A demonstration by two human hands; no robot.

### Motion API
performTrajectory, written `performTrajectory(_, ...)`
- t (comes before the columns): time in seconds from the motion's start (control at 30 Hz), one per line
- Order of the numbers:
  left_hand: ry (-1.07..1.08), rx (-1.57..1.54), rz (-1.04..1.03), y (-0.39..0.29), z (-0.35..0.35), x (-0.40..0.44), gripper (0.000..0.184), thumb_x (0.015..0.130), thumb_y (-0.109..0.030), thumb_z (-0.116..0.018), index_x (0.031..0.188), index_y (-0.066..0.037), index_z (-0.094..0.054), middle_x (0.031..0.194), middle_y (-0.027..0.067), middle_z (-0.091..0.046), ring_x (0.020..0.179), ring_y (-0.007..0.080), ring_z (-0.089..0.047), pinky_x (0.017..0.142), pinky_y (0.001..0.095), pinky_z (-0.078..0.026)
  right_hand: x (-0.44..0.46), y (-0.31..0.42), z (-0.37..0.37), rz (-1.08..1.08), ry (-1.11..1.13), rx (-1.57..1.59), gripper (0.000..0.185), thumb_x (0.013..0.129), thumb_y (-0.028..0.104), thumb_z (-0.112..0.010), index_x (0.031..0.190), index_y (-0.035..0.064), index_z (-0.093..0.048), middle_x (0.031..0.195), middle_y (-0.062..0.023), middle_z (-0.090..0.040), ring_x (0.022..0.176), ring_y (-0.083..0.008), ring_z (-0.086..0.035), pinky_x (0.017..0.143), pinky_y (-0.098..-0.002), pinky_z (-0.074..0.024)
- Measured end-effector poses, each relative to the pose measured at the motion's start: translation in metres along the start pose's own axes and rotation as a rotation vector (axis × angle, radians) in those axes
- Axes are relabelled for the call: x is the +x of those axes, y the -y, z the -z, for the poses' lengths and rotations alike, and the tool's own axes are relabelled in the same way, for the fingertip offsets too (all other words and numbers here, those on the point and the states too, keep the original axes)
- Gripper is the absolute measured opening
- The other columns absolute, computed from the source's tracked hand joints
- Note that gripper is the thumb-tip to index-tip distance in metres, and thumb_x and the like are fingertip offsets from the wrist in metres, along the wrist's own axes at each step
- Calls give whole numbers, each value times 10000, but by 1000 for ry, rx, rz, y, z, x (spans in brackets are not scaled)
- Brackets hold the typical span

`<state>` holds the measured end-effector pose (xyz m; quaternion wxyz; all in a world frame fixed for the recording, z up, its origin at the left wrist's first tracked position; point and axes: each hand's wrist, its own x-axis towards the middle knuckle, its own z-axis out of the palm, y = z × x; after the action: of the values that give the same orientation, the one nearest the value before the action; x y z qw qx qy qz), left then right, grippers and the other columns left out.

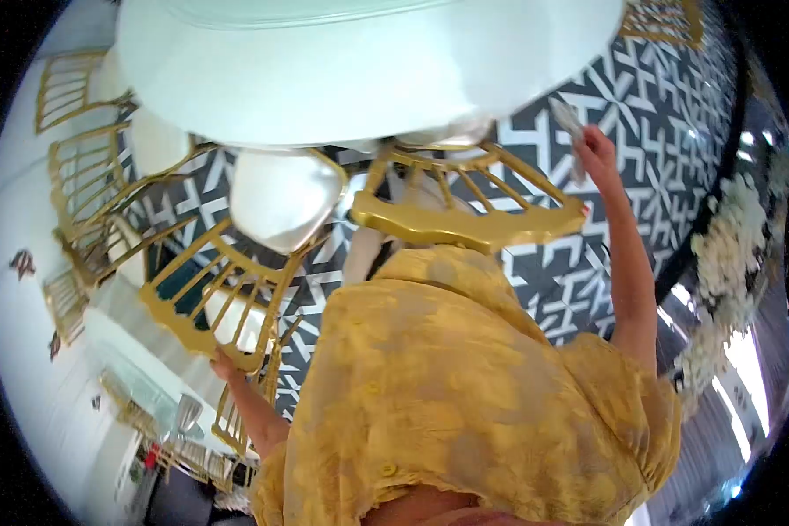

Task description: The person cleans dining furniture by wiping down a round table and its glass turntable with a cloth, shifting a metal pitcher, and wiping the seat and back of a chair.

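My left hand (224,362) is closed on the top rail of a gold chair (174,317) with a barred back and a white seat (287,200), at the left. My right hand (598,159) is raised at the right, above the patterned floor, its fingers closed round a thin, crumpled greyish-white cloth (567,117) that hangs out on both sides of the fist. Directly before my body stands another gold chair (465,223), its back toward me and its seat partly under the table. Neither hand touches this nearer chair.
A large white table with a rounded edge (324,101) fills the top. More gold chairs (86,171) stand along the left. White flowers (729,250) rise at the right, beside the black-and-white floor (644,131). Another chair (662,19) shows at the upper right.
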<state>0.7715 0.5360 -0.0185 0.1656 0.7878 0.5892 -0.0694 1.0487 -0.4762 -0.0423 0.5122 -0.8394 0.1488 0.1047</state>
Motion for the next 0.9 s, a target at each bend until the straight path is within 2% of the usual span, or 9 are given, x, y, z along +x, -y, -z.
performTrajectory(0.07,31,-280,106,2,6,-7,893,851,-645,-636,1361,75,-497,1207,227,-653,1077,374,-641,885,456,-533,2,8,-15,21,-37,43,139,909,47,-603,1048,40,-602,871,29,-566,804,-69,-509,709,-245,-436)
performTrajectory(0.1,-109,91,20,35,-5,30,902,823,-641,-662,1368,61,-508,1268,226,-627,1138,364,-612,937,439,-511,4,26,-26,35,-20,30,139,920,55,-598,1058,41,-605,867,26,-566,800,-71,-511,714,-246,-437)
performTrajectory(0.27,73,-259,-280,-31,29,24,600,896,-412,-681,1230,78,-592,1079,206,-694,1013,323,-656,840,399,-509,30,85,-89,103,41,43,153,929,63,-592,1077,28,-607,840,21,-561,775,-74,-506,716,-244,-436)
performTrajectory(0.37,-72,-255,-242,-45,30,62,631,913,-372,-686,1321,70,-496,1170,202,-655,1023,312,-642,860,388,-509,45,128,-148,195,134,-15,173,908,114,-621,1059,30,-606,782,12,-541,731,-73,-490,672,-253,-430)
performTrajectory(0.53,-170,-61,-438,-80,40,115,668,937,-300,-677,1415,61,-380,1286,224,-595,1096,351,-618,917,400,-498,73,173,-256,262,177,-307,243,850,120,-640,1074,32,-610,901,-181,-679,839,-315,-667,768,-413,-512)
performTrajectory(0.6,-247,-148,-886,-91,35,136,642,929,-281,-679,1414,28,-393,1248,234,-615,1100,367,-625,917,398,-499,89,175,-298,292,43,-357,274,849,141,-639,1111,63,-619,988,-219,-688,948,-389,-670,806,-450,-513)
performTrajectory(0.73,-96,-303,-752,-141,42,111,583,895,-305,-706,1344,-15,-473,1162,216,-661,1043,352,-657,885,392,-508,126,164,-370,297,-11,-729,298,822,110,-622,1117,69,-607,1110,-213,-673,1002,-416,-651,845,-471,-528)
performTrajectory(0.8,-123,-209,-542,-155,42,105,476,865,-314,-720,1217,-37,-560,1046,191,-696,958,337,-684,844,396,-518,120,166,-425,637,-140,-725,321,802,106,-635,1118,75,-590,1152,-192,-652,997,-423,-646,845,-499,-533)
performTrajectory(0.9,-173,-239,-528,-160,42,100,400,857,-306,-718,1125,-34,-601,978,171,-705,893,336,-691,808,409,-523,89,261,-471,287,215,-844,421,746,101,-675,1140,73,-529,1100,-190,-623,1064,-410,-615,890,-534,-494)
